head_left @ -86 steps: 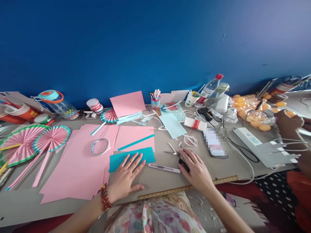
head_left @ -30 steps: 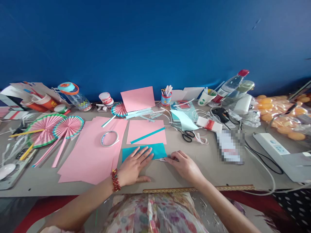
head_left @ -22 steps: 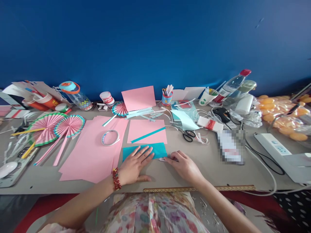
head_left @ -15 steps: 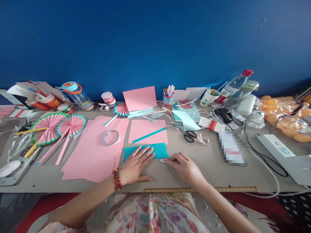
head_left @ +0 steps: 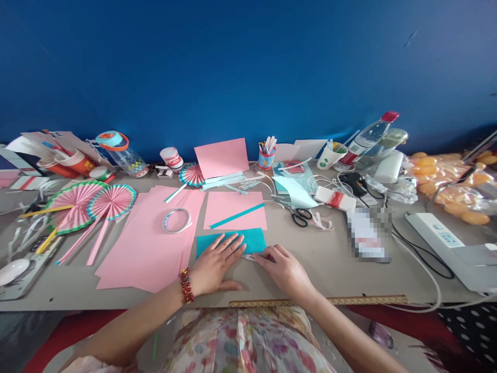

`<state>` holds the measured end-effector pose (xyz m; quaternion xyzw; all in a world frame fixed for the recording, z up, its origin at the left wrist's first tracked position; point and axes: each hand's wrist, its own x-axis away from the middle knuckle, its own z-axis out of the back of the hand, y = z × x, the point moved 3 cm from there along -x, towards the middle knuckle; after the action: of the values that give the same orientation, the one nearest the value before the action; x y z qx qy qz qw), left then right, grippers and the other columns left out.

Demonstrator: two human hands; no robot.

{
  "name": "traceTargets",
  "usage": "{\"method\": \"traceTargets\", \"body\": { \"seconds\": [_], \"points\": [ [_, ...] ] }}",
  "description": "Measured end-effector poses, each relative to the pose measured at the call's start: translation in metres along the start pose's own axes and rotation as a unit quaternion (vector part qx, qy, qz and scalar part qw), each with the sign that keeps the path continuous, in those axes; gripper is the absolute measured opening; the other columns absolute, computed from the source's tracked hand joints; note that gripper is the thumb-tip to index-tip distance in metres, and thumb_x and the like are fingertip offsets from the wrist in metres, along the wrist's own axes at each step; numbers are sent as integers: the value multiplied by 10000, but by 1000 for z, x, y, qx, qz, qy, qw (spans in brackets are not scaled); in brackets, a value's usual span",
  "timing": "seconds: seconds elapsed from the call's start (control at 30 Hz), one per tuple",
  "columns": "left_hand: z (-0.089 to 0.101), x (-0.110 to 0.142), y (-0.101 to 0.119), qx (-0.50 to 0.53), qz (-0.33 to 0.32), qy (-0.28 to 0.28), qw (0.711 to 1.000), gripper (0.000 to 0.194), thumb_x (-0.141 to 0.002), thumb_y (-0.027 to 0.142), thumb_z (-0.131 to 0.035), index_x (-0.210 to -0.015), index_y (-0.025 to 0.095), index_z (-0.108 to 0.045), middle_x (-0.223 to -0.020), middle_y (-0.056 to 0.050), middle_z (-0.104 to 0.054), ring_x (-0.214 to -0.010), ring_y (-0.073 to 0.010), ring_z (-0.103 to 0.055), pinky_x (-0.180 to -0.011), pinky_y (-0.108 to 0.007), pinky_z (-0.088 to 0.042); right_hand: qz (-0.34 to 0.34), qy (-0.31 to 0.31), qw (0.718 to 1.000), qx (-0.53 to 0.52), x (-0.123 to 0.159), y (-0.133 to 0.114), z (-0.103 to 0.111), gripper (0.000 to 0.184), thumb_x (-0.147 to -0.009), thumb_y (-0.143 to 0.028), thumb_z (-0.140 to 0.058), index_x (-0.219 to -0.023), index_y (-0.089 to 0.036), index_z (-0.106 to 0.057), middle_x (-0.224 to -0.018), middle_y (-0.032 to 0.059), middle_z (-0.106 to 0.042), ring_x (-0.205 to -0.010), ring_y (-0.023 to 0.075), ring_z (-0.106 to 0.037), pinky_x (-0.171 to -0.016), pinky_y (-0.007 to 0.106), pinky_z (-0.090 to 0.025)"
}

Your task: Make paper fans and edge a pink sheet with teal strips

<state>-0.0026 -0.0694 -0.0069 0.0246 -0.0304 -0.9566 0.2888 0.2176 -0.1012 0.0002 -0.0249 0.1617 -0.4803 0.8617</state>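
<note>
My left hand (head_left: 219,259) lies flat with its fingers spread on the left part of a folded-looking teal paper (head_left: 252,238), pressing it to the table. My right hand (head_left: 285,269) is closed in a pinch round a small white utility knife (head_left: 249,257), whose tip points left along the paper's near edge. Part of the knife is hidden by my fingers. Just beyond the teal paper lies a pink sheet (head_left: 225,207) with a narrow teal strip (head_left: 237,216) slanting across it.
Pink sheets (head_left: 147,243) with a tape roll (head_left: 176,220) lie left, beside pleated paper fans (head_left: 112,202). Black-handled scissors (head_left: 301,217), a thread card (head_left: 334,199) and a phone (head_left: 368,235) lie right. A pen cup (head_left: 266,158) and bottle (head_left: 367,140) stand behind.
My right hand has slid left with the utility knife along the near edge of the teal paper, closer to my left hand. My left hand stays pressed in place.
</note>
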Motion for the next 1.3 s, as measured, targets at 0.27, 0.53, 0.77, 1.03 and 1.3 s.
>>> {"method": "traceTargets", "body": {
  "seconds": [0.27,0.53,0.77,1.03,1.3],
  "points": [
    [26,10,-27,145,-1,10,989,775,-1006,598,-239,-1570,212,126,-1651,-75,-116,-1512,-258,-176,-1231,-440,-179,11,4,1000,-13,-2,-2,3,258,-969,-192,-542,-1161,-271,-695,-898,49,-620,-810,182,-552,-713,285,-466],
    [8,22,-25,42,-56,-34,997,983,-879,782,-319,-1587,172,-13,-1643,-105,-150,-1515,-283,-142,-1230,-466,-93,1,-10,1000,-17,-1,-1,-2,245,-985,-223,-530,-1150,-306,-690,-914,33,-620,-849,176,-553,-762,281,-470],
    [7,8,-18,22,-55,-29,998,1029,-850,825,-274,-1586,141,-51,-1640,-116,-167,-1512,-282,-148,-1228,-467,-52,-12,-13,1000,-22,0,8,4,256,-995,-229,-507,-1128,-321,-705,-917,33,-636,-844,175,-568,-749,280,-484],
    [5,-4,-17,24,-63,-25,997,1037,-847,830,-273,-1586,135,-59,-1640,-118,-168,-1512,-289,-144,-1227,-471,-54,-5,-11,1000,-17,2,16,10,268,-987,-220,-517,-1139,-312,-718,-904,37,-644,-839,171,-579,-731,264,-484],
    [4,-3,-17,20,-60,-25,998,1032,-849,829,-264,-1585,134,-70,-1641,-118,-164,-1512,-289,-146,-1225,-467,-52,-1,-13,1000,-6,1,9,0,267,-1009,-237,-477,-1126,-288,-712,-890,39,-621,-830,170,-550,-730,266,-472]
  ]
}}
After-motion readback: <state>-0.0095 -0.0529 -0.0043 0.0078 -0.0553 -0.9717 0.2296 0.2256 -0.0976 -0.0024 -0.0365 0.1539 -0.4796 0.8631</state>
